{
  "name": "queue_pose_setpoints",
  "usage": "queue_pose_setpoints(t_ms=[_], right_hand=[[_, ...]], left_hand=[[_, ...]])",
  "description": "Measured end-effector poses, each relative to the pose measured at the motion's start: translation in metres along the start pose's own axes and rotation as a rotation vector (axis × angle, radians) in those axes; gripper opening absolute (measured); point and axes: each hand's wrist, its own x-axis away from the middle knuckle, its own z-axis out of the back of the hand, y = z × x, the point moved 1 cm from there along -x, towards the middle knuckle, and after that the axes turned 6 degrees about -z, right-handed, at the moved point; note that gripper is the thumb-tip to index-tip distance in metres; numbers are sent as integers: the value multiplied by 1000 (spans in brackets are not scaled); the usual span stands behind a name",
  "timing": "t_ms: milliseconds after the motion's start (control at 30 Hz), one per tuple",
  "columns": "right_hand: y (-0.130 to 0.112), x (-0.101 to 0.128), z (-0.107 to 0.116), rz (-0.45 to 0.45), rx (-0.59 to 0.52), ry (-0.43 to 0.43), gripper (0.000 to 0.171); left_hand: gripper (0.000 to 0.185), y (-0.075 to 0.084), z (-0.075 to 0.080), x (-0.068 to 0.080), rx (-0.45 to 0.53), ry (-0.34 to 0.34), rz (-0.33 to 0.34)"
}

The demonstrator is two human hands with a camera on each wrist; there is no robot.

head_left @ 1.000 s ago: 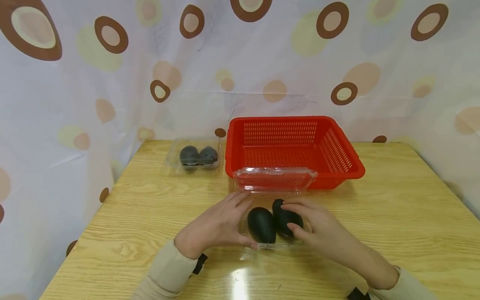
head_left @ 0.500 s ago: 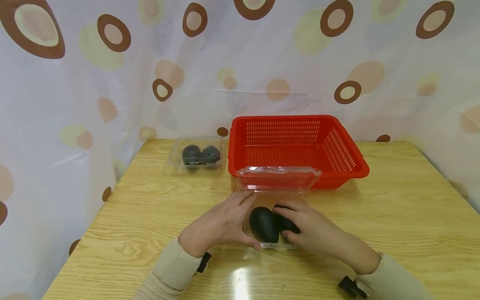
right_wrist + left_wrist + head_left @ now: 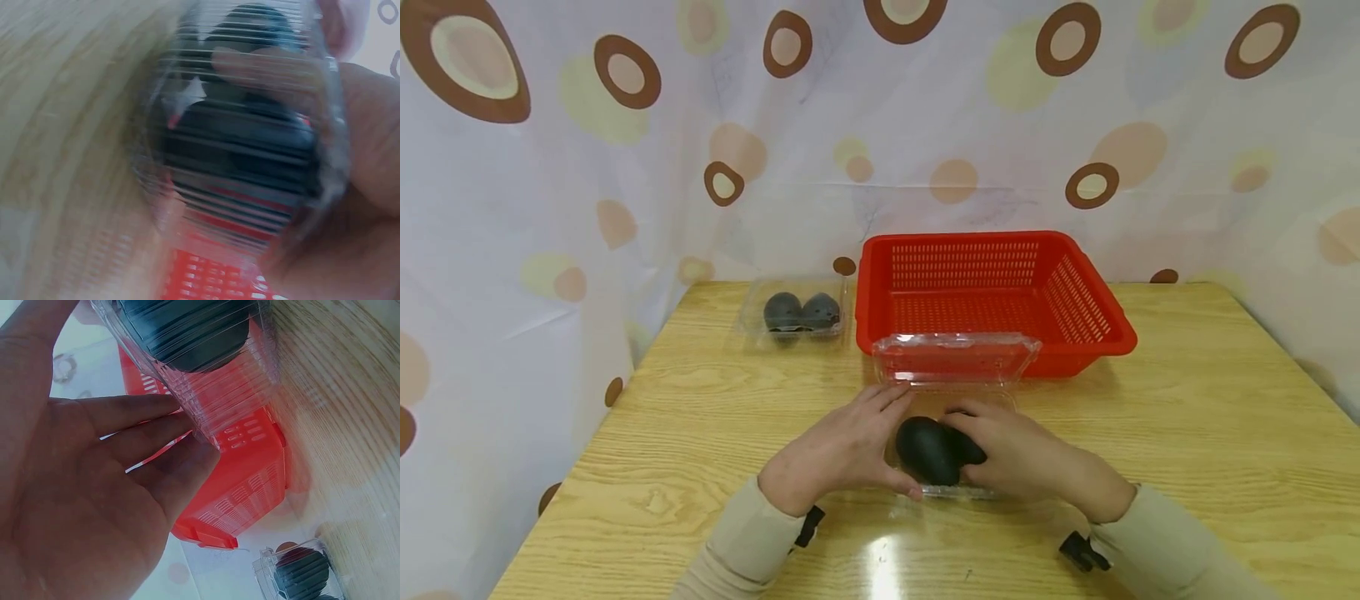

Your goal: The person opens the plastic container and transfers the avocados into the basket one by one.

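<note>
In the head view a hinged clear plastic box (image 3: 901,457) sits on the table with its lid raised. Inside it lie two dark green avocados, the left avocado (image 3: 926,450) and the right avocado (image 3: 967,447). My left hand (image 3: 838,454) spans the box's left end, thumb at the front rim and fingertips toward the back; the left wrist view shows those fingers (image 3: 181,462) right at the clear rim. My right hand (image 3: 1022,454) reaches in from the right and grips the right avocado, covering part of it. The right wrist view is blurred through the box's ribbed wall.
Behind the box stands a red slotted basket (image 3: 1097,346), overlapped by the raised clear lid (image 3: 955,360). At the back left a second clear box (image 3: 752,312) holds two more avocados (image 3: 783,310). A patterned cloth (image 3: 850,125) hangs behind the wooden table (image 3: 700,433).
My right hand has moved left and closed round the right avocado, which has shifted left against the other. The left hand has stayed at the box's left end.
</note>
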Motion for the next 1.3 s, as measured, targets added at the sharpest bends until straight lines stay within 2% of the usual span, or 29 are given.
queue_pose_setpoints(t_ms=[233,567,767,933,1133,1300], right_hand=[[2,1,-3,5,-14,57,49],[6,6,2,50,-13,131,45],[8,14,10,75,-38,212,43],[13,22,17,57,-82,285,45],[19,30,22,59,-111,370,35],[24,36,26,59,-110,414,34]], left_hand=[[115,1,0,-1,-5,-30,25],[114,3,0,-2,5,-28,42],[115,3,0,-3,-5,-30,46],[116,3,1,-2,-9,-41,53],[116,2,1,-2,-10,-52,71],[116,2,0,-1,-3,-57,80]])
